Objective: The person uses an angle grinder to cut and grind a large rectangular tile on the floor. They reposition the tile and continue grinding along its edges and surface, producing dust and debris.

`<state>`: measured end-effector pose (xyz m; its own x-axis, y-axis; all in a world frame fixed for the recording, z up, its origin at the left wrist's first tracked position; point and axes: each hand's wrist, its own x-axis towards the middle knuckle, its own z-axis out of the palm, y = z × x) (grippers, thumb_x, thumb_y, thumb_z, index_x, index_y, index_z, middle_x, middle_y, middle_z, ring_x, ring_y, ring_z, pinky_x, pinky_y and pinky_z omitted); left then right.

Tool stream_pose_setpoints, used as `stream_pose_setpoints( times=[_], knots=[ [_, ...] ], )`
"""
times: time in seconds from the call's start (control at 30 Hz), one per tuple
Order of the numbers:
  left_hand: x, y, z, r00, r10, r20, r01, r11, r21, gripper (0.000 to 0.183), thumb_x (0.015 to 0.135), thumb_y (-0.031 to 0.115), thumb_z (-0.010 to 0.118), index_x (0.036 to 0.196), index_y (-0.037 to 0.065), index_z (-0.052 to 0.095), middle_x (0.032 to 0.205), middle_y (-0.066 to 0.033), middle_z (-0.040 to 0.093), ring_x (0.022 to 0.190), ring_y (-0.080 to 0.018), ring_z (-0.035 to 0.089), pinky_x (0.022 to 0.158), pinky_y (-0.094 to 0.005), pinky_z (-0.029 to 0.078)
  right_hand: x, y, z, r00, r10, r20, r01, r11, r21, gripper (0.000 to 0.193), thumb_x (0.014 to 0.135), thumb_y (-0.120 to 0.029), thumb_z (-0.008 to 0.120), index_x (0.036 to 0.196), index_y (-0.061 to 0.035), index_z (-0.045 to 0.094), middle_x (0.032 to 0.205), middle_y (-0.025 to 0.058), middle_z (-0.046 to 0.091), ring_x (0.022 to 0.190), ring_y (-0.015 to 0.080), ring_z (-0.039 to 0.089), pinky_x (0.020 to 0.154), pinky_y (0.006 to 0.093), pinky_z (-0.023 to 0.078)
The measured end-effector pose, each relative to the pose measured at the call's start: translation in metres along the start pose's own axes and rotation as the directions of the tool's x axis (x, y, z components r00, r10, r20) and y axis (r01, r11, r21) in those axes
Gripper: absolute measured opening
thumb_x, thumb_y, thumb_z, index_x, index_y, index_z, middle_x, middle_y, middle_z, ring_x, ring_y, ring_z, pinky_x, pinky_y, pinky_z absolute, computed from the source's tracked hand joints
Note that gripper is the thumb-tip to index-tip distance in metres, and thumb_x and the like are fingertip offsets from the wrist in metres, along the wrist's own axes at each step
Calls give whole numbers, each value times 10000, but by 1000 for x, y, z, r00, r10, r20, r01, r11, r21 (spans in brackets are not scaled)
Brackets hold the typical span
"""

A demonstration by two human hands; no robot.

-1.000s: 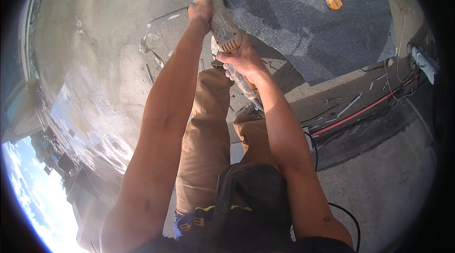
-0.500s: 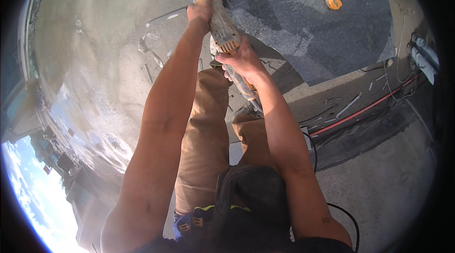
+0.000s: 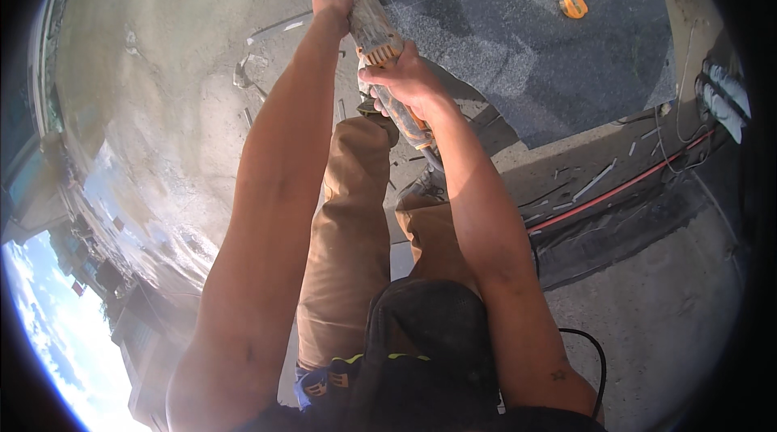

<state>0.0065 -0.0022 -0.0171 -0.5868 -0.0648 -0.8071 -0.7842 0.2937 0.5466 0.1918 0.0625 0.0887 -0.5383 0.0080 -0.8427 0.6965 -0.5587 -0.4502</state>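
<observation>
Both hands grip a dusty orange and grey angle grinder (image 3: 374, 27). Near its head, my left hand (image 3: 334, 2) is closed around the front of the body. My right hand (image 3: 410, 81) wraps the rear handle, closer to me. The grinder's head lies over the left part of a dark grey speckled stone slab (image 3: 558, 68), where a thin pale line runs across the surface. Its disc is mostly hidden, so I cannot tell whether it touches the stone. An orange tape measure (image 3: 574, 2) rests on the slab to the right.
Thin offcut strips (image 3: 595, 183) litter the ground beyond my right arm, beside a red hose (image 3: 599, 204). A black cable (image 3: 595, 341) curves by my right elbow. At the far right are another person's shoes (image 3: 723, 100). My own legs (image 3: 352, 230) are below the grinder.
The grinder and both hands have shifted slightly forward and to the left. The slab and tape measure look nearly the same.
</observation>
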Motion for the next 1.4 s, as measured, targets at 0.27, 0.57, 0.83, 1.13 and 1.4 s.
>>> stream_pose_setpoints(
  times=[0.27, 0.57, 0.83, 1.13, 1.4],
  knots=[
    [-12, -3, 1, 1000, -14, -16, 14, 1000, 2, 586, 934, 380, 809, 1316, -35, 653, 1143, -179, 717, 967, -319, 751, 825, -496, 650, -7, 4, -2, 1000, -15, -2, 15, 1000, -19, 699, 885, -89, 856, 1302, -12, 300, 903, 146, 624, 635, 195, 647, 443, 375, 546],
    [-39, -16, -4, 999, -11, 36, 10, 1000, 25, 576, 934, 394, 802, 1309, -23, 669, 1150, -171, 715, 966, -320, 747, 820, -500, 649, -19, 30, -7, 999, -28, -27, 26, 997, -69, 648, 898, -162, 863, 1262, -31, 343, 961, 160, 665, 666, 191, 679, 468, 358, 581],
    [-47, -21, -3, 999, -14, 43, 14, 1000, -15, 569, 925, 386, 812, 1295, -18, 661, 1147, -171, 715, 942, -307, 752, 794, -487, 656, -28, 32, -9, 999, -24, -38, 22, 998, -62, 643, 901, -171, 864, 1262, -41, 348, 923, 142, 665, 647, 184, 678, 457, 353, 574],
    [-61, -22, -4, 1000, -13, 23, 12, 1000, 14, 699, 905, 395, 835, 1363, -74, 593, 1191, -198, 703, 979, -328, 757, 833, -503, 657, -32, 38, -10, 999, -17, -36, 14, 998, -57, 666, 901, -153, 863, 1291, -40, 334, 916, 134, 657, 622, 185, 664, 457, 355, 566],
    [-59, -28, -4, 1000, -16, 20, 16, 1000, -2, 760, 882, 420, 845, 1376, -89, 575, 1183, -204, 699, 995, -332, 754, 840, -511, 654, -29, 47, -13, 999, -8, -37, 7, 999, -48, 718, 894, -150, 870, 1352, -38, 328, 931, 127, 654, 628, 186, 659, 471, 359, 554]
  ],
)
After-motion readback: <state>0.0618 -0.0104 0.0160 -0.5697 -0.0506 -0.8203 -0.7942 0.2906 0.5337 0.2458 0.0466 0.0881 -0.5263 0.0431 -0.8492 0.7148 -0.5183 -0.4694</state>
